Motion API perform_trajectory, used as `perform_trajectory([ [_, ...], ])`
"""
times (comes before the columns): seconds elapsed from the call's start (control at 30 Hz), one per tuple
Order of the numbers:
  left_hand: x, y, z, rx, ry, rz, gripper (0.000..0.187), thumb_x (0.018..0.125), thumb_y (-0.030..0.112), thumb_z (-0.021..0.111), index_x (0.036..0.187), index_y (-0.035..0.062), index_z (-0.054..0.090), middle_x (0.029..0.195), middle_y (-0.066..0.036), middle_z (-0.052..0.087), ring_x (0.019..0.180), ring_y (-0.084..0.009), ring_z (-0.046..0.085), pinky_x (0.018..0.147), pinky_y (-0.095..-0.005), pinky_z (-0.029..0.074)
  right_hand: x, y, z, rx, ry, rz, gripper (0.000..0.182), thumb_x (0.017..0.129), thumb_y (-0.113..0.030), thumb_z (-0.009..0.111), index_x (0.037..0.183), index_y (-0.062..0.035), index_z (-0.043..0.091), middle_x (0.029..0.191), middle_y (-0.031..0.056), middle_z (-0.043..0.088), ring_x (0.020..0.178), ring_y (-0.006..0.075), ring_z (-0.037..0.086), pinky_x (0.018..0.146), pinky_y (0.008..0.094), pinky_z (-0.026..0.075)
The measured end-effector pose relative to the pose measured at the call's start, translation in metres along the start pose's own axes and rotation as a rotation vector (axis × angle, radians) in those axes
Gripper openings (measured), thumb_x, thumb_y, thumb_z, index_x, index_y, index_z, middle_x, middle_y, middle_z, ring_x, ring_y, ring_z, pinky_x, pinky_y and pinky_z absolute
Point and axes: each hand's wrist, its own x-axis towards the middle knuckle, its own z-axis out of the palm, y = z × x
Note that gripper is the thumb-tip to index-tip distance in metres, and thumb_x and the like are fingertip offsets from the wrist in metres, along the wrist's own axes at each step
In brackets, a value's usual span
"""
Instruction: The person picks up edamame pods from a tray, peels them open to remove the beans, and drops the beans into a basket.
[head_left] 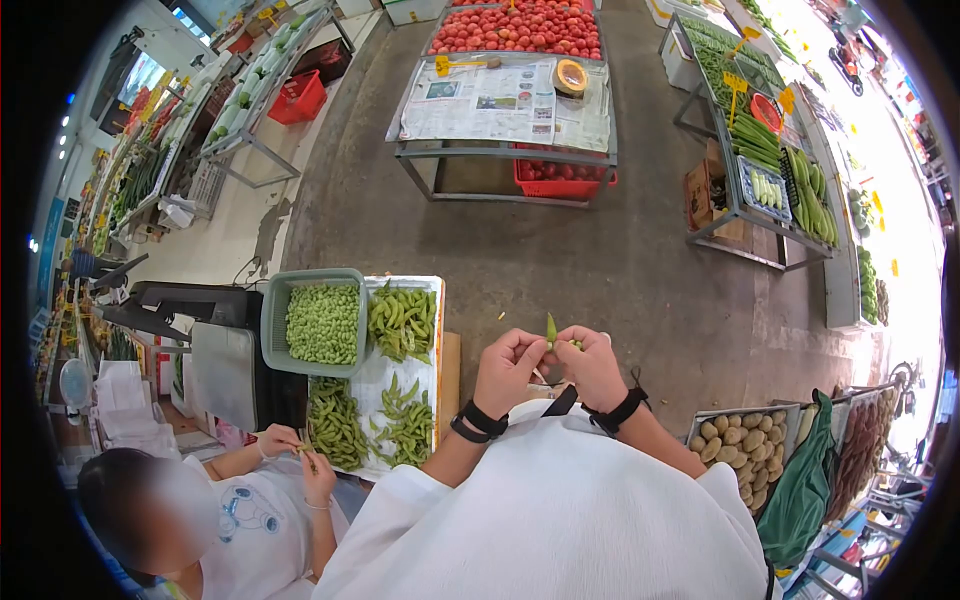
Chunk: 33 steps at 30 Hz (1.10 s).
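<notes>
In front of my white shirt, my left hand (508, 368) and my right hand (592, 368) meet with fingers pinched together. A green soybean pod (551, 327) points up between my fingertips, gripped from both sides. Green beans (575, 344) show at the right hand's fingers; how many is hidden. To my left, a grey-green basket (269, 318) holds shelled beans (322, 322). Beside and below it, piles of pods (402, 322) lie on a white foam board (372, 385).
At lower left, a co-worker's hands (300, 455) hold a pod. Ahead stands a table with newspaper (480, 105), a cut papaya (571, 77) and tomatoes (515, 28). Vegetable stands (765, 222) line the right, with potatoes (742, 450) and a green cloth (800, 490) nearer.
</notes>
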Motion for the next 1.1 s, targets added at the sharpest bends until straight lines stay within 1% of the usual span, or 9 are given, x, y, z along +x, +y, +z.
perform_trajectory([
  [0.03,0.002,-0.005,-0.002,0.000,0.008,0.005,0.013,0.096,0.014,0.056,0.099,0.0017,0.059,0.081,-0.004,0.065,0.067,-0.0066,0.060,0.057,-0.0189,0.050,0.001,0.000,-0.001,0.092,-0.035,0.046,0.009,0.083,-0.005,0.062,0.091,-0.0023,0.060,0.070,-0.0048,0.055,0.056,0.0006,0.041,0.047,0.0171,0.030],
  [0.37,-0.002,-0.008,0.003,0.113,0.032,0.060,0.016,0.096,0.012,0.052,0.096,-0.0016,0.060,0.074,-0.004,0.065,0.062,-0.0078,0.059,0.056,-0.0215,0.048,0.009,0.013,-0.003,0.000,-0.130,0.058,0.004,0.089,-0.007,0.056,0.092,-0.0052,0.057,0.072,-0.0037,0.055,0.055,0.0009,0.042,0.047,0.0170,0.031],
  [0.57,0.000,-0.002,-0.006,0.509,-0.028,0.153,0.013,0.095,0.013,0.056,0.098,0.0010,0.060,0.080,0.000,0.062,0.068,-0.0046,0.056,0.060,-0.0184,0.046,0.010,0.020,-0.009,-0.184,-0.112,-0.041,0.009,0.086,-0.007,0.052,0.089,-0.0047,0.060,0.069,-0.0058,0.052,0.056,0.0012,0.041,0.049,0.0182,0.032],
  [0.63,0.009,-0.010,-0.009,0.293,0.001,0.138,0.012,0.094,0.014,0.058,0.095,0.0020,0.060,0.080,0.001,0.061,0.069,-0.0031,0.054,0.059,-0.0178,0.043,0.007,0.018,-0.009,-0.310,-0.123,-0.066,0.010,0.086,-0.010,0.056,0.086,-0.0039,0.064,0.067,-0.0060,0.052,0.059,0.0010,0.042,0.051,0.0188,0.034],
  [0.73,0.014,-0.008,-0.014,0.071,-0.042,0.057,0.010,0.093,0.014,0.059,0.093,0.0035,0.059,0.079,0.001,0.060,0.068,-0.0020,0.051,0.057,-0.0175,0.039,0.003,0.013,-0.004,-0.386,-0.169,-0.152,0.012,0.087,-0.006,0.049,0.085,-0.0049,0.061,0.064,-0.0079,0.047,0.054,0.0012,0.038,0.047,0.0189,0.030],
  [0.83,0.015,-0.016,-0.016,-0.216,-0.097,-0.026,0.011,0.095,0.014,0.057,0.093,0.0035,0.058,0.078,0.001,0.059,0.066,-0.0041,0.051,0.059,-0.0188,0.041,-0.002,0.006,0.001,-0.200,-0.169,-0.040,0.012,0.088,-0.008,0.049,0.085,-0.0047,0.060,0.065,-0.0080,0.047,0.054,0.0009,0.038,0.046,0.0189,0.029],
  [0.93,0.012,-0.018,-0.006,-0.468,-0.106,-0.067,0.011,0.096,0.015,0.055,0.093,0.0041,0.058,0.076,0.001,0.058,0.064,-0.0046,0.050,0.059,-0.0186,0.040,0.001,0.007,-0.002,0.255,-0.249,0.198,0.013,0.088,-0.008,0.048,0.085,-0.0044,0.060,0.064,-0.0077,0.046,0.054,0.0006,0.037,0.045,0.0192,0.028],
  [1.03,0.015,-0.022,-0.010,-0.518,-0.151,-0.107,0.012,0.096,0.016,0.055,0.093,0.0047,0.058,0.076,0.001,0.059,0.062,-0.0043,0.050,0.056,-0.0182,0.040,0.004,0.007,-0.008,0.302,-0.287,0.266,0.012,0.088,-0.010,0.051,0.083,-0.0046,0.060,0.065,-0.0053,0.050,0.056,0.0007,0.041,0.047,0.0185,0.031],
  [1.1,0.017,-0.024,-0.016,-0.436,-0.151,-0.151,0.013,0.095,0.017,0.057,0.092,0.0045,0.060,0.077,0.000,0.060,0.061,-0.0045,0.051,0.055,-0.0183,0.040,0.006,0.010,-0.009,-0.142,-0.187,0.009,0.012,0.086,-0.012,0.057,0.082,-0.0029,0.063,0.066,-0.0024,0.056,0.054,0.0047,0.045,0.046,0.0213,0.034],
])
